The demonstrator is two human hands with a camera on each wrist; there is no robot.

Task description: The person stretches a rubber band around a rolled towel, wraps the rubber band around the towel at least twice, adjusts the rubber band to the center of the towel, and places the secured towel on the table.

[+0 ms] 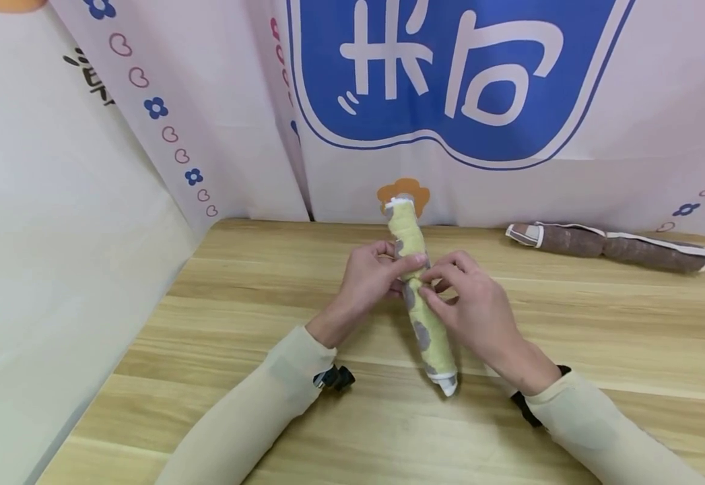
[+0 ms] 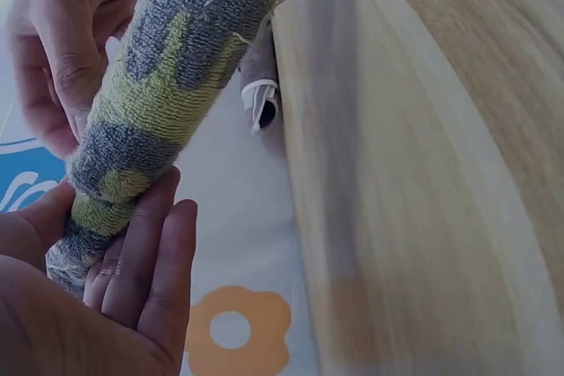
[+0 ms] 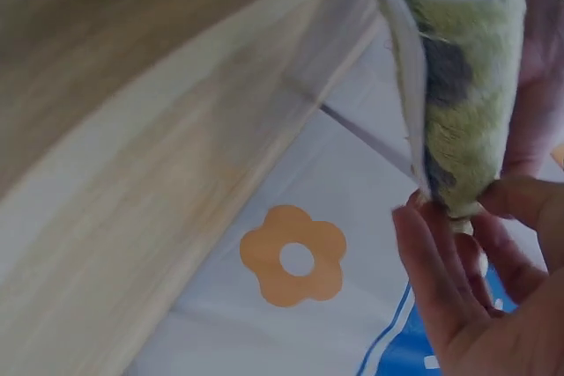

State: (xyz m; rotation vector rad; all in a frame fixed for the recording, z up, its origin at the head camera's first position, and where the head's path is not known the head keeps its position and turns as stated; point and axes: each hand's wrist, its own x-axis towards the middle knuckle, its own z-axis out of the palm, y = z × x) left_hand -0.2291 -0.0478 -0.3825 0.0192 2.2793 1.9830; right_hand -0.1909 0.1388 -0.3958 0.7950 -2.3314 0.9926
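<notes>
A rolled towel (image 1: 413, 306), yellow with grey patches and white-edged ends, is held slantwise above the table. Around its upper half, my left hand (image 1: 367, 276) grips with the thumb on top and the fingers behind. My right hand (image 1: 479, 303) pinches at the roll's middle with thumb and forefinger. The roll (image 3: 467, 85) narrows to a waist at those fingertips in the right wrist view. Whether a band lies there, I cannot tell. In the left wrist view the terry roll (image 2: 167, 77) crosses above the left hand's fingers (image 2: 163, 261).
A second rolled towel (image 1: 607, 249), brown with white edging and drawn in at the middle, lies at the table's back right. A white printed cloth (image 1: 243, 155) hangs behind the wooden table (image 1: 255, 283). Dark straps (image 1: 334, 378) sit at both wrists.
</notes>
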